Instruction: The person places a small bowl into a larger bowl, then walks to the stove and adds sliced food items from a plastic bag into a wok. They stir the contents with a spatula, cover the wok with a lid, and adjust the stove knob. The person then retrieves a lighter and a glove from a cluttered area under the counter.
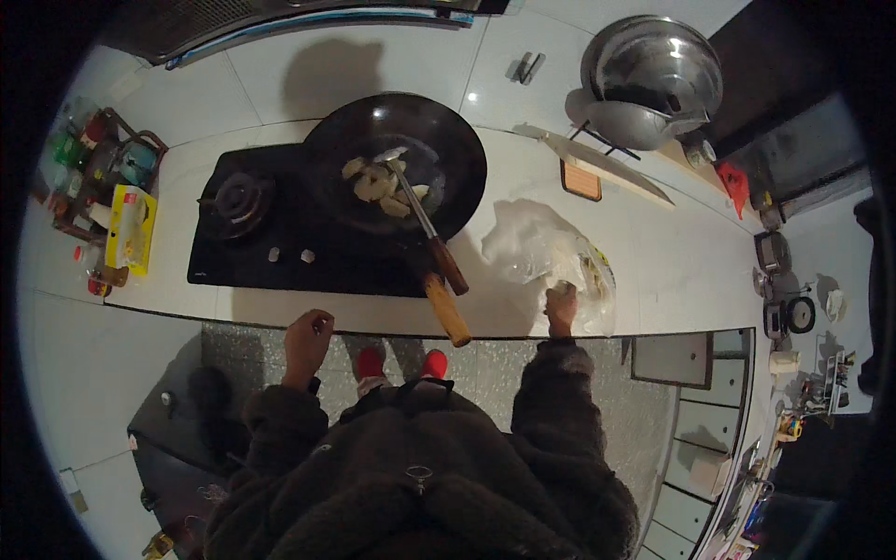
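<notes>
My right hand point(560, 308) is closed at the near edge of a clear plastic bag point(532, 241) on the counter, its fingers against the crumpled film. What lies inside the bag is hard to make out. My left hand point(308, 343) hovers by the counter's front edge, left of the wok's handle, with fingers curled and nothing visible in them. Ahead, a black wok point(445, 140) stands on the right side of the hob. Pale slices point(378, 187) lie in it beneath a metal spatula point(415, 201). The spatula's wooden handle rests above the wok's wooden handle point(446, 310).
The black gas hob point(257, 266) has a second burner point(241, 201) at left. A rack of bottles point(117, 168) and a yellow box point(131, 229) stand farther left. At back right are a cutting board point(607, 168) and metal basins point(653, 70). Drawers point(705, 425) lie lower right.
</notes>
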Available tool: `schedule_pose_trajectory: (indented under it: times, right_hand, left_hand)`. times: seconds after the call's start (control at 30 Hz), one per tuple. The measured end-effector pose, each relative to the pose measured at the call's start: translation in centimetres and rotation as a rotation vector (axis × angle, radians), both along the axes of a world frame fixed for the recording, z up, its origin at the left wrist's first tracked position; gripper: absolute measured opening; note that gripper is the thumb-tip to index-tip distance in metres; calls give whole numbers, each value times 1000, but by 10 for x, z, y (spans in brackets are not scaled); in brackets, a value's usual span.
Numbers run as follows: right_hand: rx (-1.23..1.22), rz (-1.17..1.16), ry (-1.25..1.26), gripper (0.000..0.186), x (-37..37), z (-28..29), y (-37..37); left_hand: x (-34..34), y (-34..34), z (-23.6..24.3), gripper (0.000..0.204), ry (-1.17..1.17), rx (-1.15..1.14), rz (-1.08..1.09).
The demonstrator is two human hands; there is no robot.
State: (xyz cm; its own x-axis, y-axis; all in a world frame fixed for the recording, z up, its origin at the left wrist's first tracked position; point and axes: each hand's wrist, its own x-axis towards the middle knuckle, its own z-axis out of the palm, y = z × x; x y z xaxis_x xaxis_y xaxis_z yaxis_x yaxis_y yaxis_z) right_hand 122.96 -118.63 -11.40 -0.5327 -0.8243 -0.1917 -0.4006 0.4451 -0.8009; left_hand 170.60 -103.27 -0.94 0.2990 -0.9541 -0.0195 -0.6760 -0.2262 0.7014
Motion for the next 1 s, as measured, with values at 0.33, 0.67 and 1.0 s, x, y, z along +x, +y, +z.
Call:
schedule_pose_trajectory:
  times: [0.33, 0.67, 1.0]
  right_hand:
    - [-365, 813, 236, 49, 124, 157, -93]
    - [-418, 779, 280, 65, 200, 135, -173]
    - [-638, 278, 216, 30, 46, 121, -43]
  left_hand:
    - [21, -4, -18, 10, 60, -49, 19]
    - [59, 27, -33, 12, 33, -74, 144]
    - [64, 10, -34, 11, 13, -59, 63]
